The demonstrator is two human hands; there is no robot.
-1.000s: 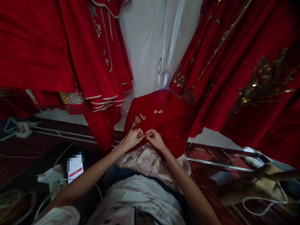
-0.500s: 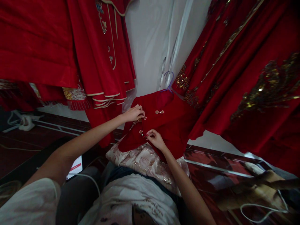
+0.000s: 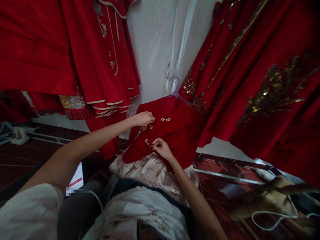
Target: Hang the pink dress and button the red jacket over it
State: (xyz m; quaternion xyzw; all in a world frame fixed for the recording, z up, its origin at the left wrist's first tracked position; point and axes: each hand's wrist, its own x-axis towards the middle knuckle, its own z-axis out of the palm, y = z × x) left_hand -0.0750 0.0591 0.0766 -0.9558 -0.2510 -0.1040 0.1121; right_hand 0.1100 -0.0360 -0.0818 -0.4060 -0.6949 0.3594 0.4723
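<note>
A small red jacket (image 3: 180,133) on a purple hanger (image 3: 174,87) lies spread in front of me over a pale gold brocade cloth (image 3: 152,173) on my lap. It has pearl button clasps (image 3: 165,119) down its front. My left hand (image 3: 143,118) reaches up and rests closed on the jacket's front edge beside a gold clasp. My right hand (image 3: 161,147) pinches the red fabric just right of a lower pearl clasp (image 3: 147,141).
Red embroidered gowns hang at the left (image 3: 75,56) and the right (image 3: 262,83), with a white wall (image 3: 155,50) between them. A phone (image 3: 77,173) lies at my left knee. White cables (image 3: 270,220) trail over the dark red floor at the right.
My left hand has left the lower clasp and moved up to the jacket's upper front edge. My right hand has stayed at the lower clasp. The view has shifted slightly.
</note>
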